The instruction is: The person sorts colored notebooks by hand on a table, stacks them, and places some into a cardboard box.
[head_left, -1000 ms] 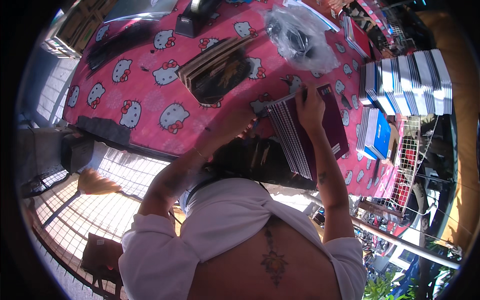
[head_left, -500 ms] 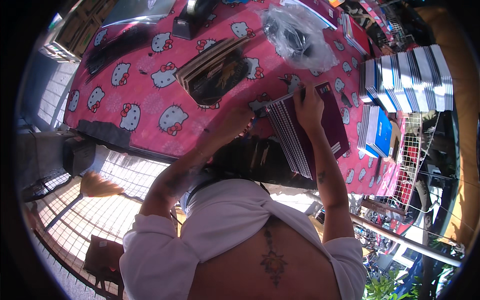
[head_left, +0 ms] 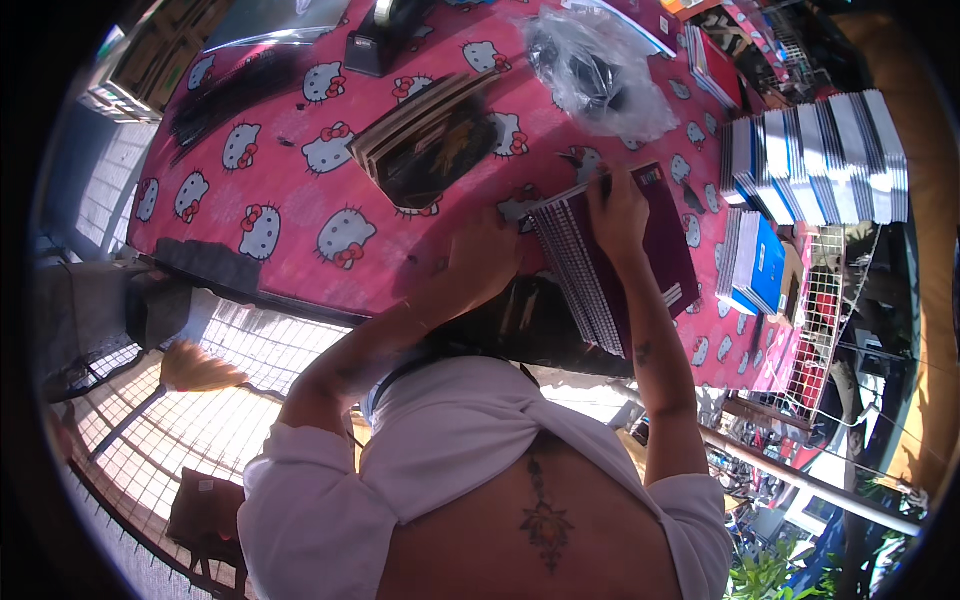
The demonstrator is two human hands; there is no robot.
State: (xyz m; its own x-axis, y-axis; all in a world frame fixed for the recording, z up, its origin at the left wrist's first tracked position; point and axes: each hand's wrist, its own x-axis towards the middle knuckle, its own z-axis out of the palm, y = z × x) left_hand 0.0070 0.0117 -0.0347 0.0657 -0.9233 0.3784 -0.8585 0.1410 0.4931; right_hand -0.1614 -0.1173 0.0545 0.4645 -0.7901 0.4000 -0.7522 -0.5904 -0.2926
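Note:
A stack of purple notebooks [head_left: 668, 235] lies tilted on the pink patterned tablecloth, near the table's front edge. White rows, which look like page edges or bindings, run along its left side. My right hand [head_left: 620, 210] grips the stack near its far edge, with the fingers bent over the top cover. Close to the stack's left side is my left hand [head_left: 485, 255], smeared by motion. Its fingers and anything in them cannot be made out. Beyond my left hand sits a block of black-covered books or boards [head_left: 440, 160] with a gold design.
A clear plastic bag [head_left: 600, 75] with something black inside lies at the back. Thin black strips [head_left: 235, 95] and a black tape dispenser [head_left: 370, 50] are at the far left. Notebook piles [head_left: 815, 160] and blue notebooks [head_left: 757, 262] stand on the right. A broom [head_left: 200, 368] is lower left.
My left hand has shifted slightly and turned beside the notebooks' left edge, its back now facing up more. My right hand and the purple stack have hardly moved.

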